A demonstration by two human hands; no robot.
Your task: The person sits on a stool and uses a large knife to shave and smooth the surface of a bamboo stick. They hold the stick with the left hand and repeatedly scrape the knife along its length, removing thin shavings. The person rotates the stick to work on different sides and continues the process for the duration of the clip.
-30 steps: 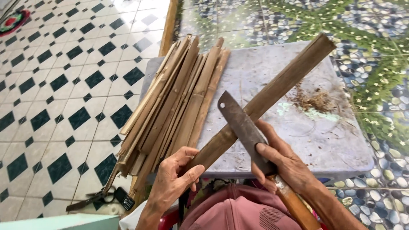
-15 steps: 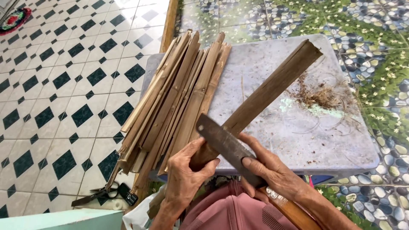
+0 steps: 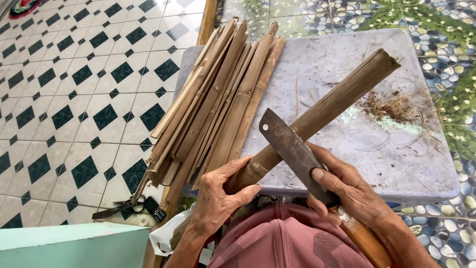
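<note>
Grey stone-like tabletop (image 3: pixel 347 164), rounded corners, surface scuffed and marked with faint ring scratches, a pale greenish stain near the middle and a small heap of brown fibre shavings (image 3: pixel 391 105) toward its far right. Left part of the tabletop carried a bundle of split bamboo slats (image 3: pixel 218 99), laid lengthwise and overhanging the near edge. One thick bamboo pole (image 3: pixel 327 106) lay slanted across the tabletop, its far end raised toward the right, its near end at the tabletop's near edge. Left hand (image 3: pixel 220 198) was wrapped around that near end, fingers curled under, thumb over the top. Right hand (image 3: pixel 349 191) was closed around the grip of a heavy knife with a dark, rusted blade (image 3: pixel 292 149), forefinger stretched along the blade's back; the blade rested flat across the pole, its squared tip pointing away, a small hole near the tip. Knife's wooden handle (image 3: pixel 364 240) ran back toward the person. Floor to the left: white tiles with dark green diamonds (image 3: pixel 64 99); scissors (image 3: pixel 121 207) lay on it by the tabletop's near corner. Floor to the right: pebble mosaic with leaf pattern (image 3: pixel 441 30). Pale turquoise ledge (image 3: pixel 69 245) at lower left.
</note>
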